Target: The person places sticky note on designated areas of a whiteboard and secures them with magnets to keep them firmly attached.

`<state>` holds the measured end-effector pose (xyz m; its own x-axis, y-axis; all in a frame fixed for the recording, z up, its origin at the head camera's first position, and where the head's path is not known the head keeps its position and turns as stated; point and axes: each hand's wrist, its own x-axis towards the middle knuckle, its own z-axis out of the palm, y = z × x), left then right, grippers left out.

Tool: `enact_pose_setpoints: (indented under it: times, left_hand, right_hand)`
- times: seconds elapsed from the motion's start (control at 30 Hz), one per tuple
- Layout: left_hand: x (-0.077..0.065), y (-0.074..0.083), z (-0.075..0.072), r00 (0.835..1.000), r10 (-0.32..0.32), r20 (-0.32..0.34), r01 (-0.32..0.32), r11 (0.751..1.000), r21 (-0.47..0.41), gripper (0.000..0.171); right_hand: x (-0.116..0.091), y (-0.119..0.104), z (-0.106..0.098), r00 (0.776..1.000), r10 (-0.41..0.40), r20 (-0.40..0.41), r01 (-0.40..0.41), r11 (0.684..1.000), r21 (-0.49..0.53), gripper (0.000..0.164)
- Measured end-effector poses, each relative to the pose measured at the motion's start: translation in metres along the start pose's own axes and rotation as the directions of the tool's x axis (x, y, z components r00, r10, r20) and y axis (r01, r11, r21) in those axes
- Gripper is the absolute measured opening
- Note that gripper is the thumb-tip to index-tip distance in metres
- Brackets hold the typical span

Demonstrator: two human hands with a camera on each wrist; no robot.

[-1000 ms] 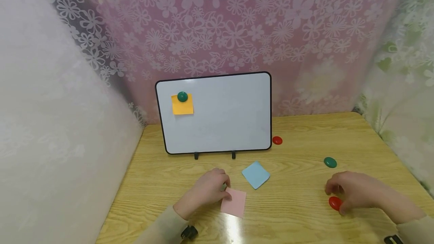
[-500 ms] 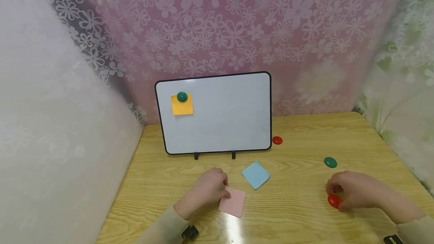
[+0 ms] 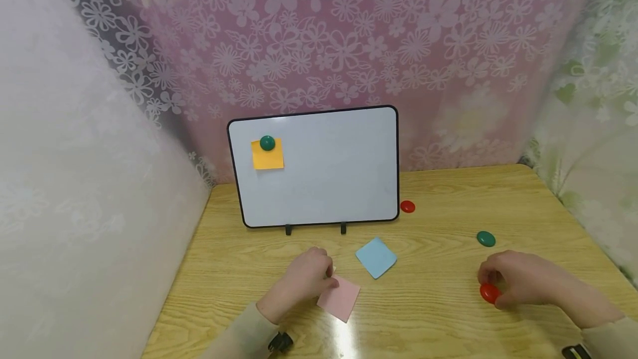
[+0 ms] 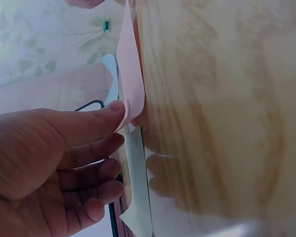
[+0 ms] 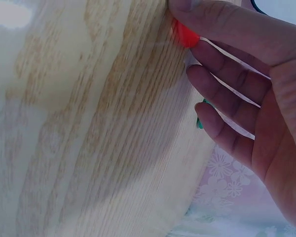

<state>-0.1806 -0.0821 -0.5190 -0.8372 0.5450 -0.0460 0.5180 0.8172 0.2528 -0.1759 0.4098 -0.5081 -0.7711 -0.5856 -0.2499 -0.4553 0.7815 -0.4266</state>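
Pink sticky note [image 3: 343, 300] is sitting on the left half of the worktop [image 3: 428, 314], toward the near edge. Left hand [image 3: 301, 278] is pinching it by the corner nearest the board, thumb against fingers, no gap; other fingers are curling loosely. Note is extending from the fingertips toward the near edge, slightly right; it's square, so no long axis. Can't tell if it's fully clear of the surface. Right hand [image 3: 523, 280] is gripping a red magnet [image 3: 489, 293] between thumb and finger, toward the worktop's right edge, remaining fingers part-curled. Key relation: note and magnet are being held well apart, with the whiteboard [image 3: 339, 165] standing beyond both toward the far edge; left hand is nearer it. Blue sticky note [image 3: 376, 258] is lying between left hand and the board's lower right corner. Orange sticky note [image 3: 268, 160] is hanging near the board's upper left corner under a green magnet [image 3: 267, 143]. Second green magnet [image 3: 485, 239] is lying just beyond right hand; second red magnet [image 3: 407, 206] is lying just beside the board's lower right corner.
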Motion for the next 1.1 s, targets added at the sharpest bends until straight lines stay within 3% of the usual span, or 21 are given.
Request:
enact_pose_setpoints:
  times: [0.47,1.1]
  left_hand:
    - [-0.0005,0.0036,-0.0006,0.999,-0.035,-0.020,0.035,0.999,0.002,0.020]
    - [-0.0021,-0.0029,-0.0013,0.995,-0.094,-0.014,0.089,0.969,-0.229,0.017]
  right_hand:
    - [-0.0004,-0.0013,-0.0004,1.000,0.001,-0.006,-0.001,1.000,-0.014,0.037]
    - [0.0033,-0.0079,0.0005,0.999,0.011,-0.036,-0.013,0.999,-0.043,0.033]
